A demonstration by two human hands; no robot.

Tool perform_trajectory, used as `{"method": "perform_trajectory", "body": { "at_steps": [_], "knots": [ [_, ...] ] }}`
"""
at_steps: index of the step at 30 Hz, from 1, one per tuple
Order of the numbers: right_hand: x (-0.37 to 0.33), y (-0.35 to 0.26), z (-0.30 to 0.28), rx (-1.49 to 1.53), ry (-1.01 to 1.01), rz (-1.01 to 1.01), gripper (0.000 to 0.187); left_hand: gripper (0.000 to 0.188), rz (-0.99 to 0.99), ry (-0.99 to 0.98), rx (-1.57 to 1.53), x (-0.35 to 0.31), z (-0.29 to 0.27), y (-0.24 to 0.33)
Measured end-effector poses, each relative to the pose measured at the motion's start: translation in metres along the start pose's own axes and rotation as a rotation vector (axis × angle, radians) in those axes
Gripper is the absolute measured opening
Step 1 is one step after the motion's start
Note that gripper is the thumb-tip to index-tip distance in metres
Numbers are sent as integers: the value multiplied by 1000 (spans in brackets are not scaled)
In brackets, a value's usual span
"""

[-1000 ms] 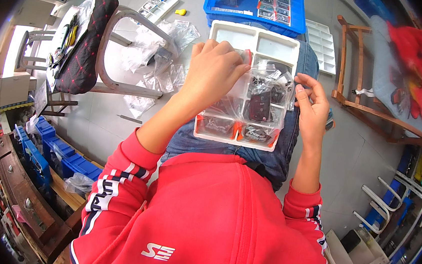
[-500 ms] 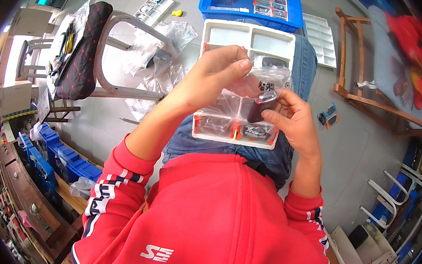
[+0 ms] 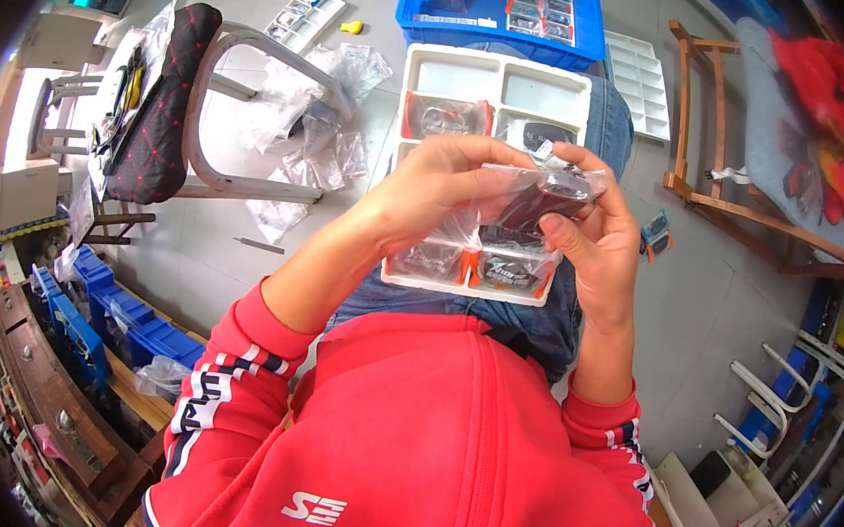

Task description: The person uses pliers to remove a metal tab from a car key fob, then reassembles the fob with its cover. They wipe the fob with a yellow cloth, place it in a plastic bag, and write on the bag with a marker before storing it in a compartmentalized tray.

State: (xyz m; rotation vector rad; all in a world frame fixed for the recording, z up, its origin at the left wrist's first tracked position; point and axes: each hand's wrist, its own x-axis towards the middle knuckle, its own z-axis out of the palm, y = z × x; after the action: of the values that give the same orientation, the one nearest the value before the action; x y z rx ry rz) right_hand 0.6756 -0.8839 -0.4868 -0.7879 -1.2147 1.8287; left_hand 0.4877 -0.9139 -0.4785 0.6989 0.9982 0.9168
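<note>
Over a white compartment tray [image 3: 499, 88] on my lap, both hands work close together. My right hand [image 3: 600, 241] pinches a dark, glossy key fob [image 3: 561, 189] with a shiny end, thumb on its near side. Clear film of a small plastic bag [image 3: 499, 208] lies over the fob. My left hand [image 3: 439, 187] grips the bag's other side, its fingertips partly hidden behind the film. Bagged dark fobs with orange-red corners fill several tray compartments, such as one bagged fob [image 3: 447, 118] at the far left and another bagged fob [image 3: 510, 272] at the near right.
Beyond the tray stands a blue bin [image 3: 502, 40] with packed trays inside. An empty white tray [image 3: 639, 82] lies right of it. Crumpled plastic bags [image 3: 319, 124] lie on the floor beside a metal-framed stool [image 3: 233, 182]. A wooden chair frame [image 3: 719, 139] stands at the right.
My left hand has come down and nearer to my right. The fob, bare-looking before, has turned flatter and now shows under the bag's film. The tray's far-left packet is uncovered.
</note>
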Motion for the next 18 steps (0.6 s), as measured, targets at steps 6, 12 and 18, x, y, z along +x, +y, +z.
{"method": "perform_trajectory", "body": {
  "at_steps": [6,12,18],
  "knots": [
    [3,0,-5,-109,68,-95,31,34,240,-66,-98,-2,1,-13],
    [5,7,3,22,131,-21,33,33,541,191,479,8,8,-20],
    [23,5,-1,37,236,-81,38,24,462,201,367,28,-5,-1]
  ]
}}
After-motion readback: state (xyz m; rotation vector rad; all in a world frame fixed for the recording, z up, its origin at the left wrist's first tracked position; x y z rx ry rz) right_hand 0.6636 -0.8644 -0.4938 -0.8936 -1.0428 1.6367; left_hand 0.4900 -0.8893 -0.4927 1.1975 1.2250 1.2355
